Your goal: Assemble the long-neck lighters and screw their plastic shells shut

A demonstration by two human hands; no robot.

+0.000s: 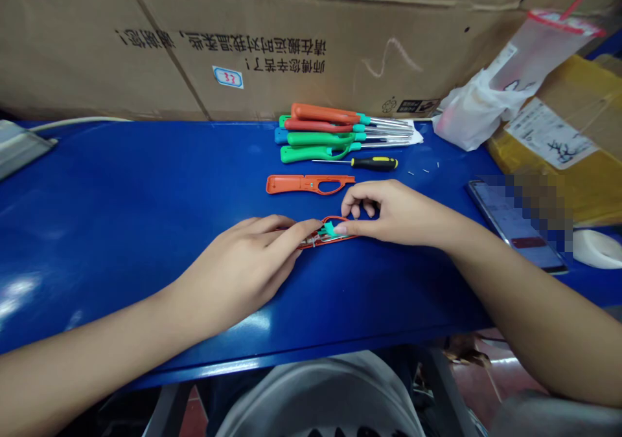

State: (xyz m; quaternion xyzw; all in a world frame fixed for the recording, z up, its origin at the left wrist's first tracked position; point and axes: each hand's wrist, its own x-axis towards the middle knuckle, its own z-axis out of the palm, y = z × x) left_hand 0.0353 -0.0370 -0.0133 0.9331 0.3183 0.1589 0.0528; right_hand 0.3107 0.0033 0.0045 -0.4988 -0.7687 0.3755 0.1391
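My left hand (257,256) is closed around the left part of an opened orange stick lighter (334,239), whose inner parts show in the shell. A teal trigger (330,228) sits in that shell, and the thumb of my right hand (381,212) presses against it. The other fingers of my right hand are curled above the lighter's guard loop. Behind both hands lies the separate orange shell half (297,184), inner side up. Much of the held lighter is hidden under my left fingers.
Several assembled stick lighters (321,140) lie beside a black-and-yellow screwdriver (374,163). Small screws (426,170) are scattered to its right. A cardboard box (170,48) stands behind; a phone (515,226), bagged drink cup (527,55) and yellow package (578,133) are at right.
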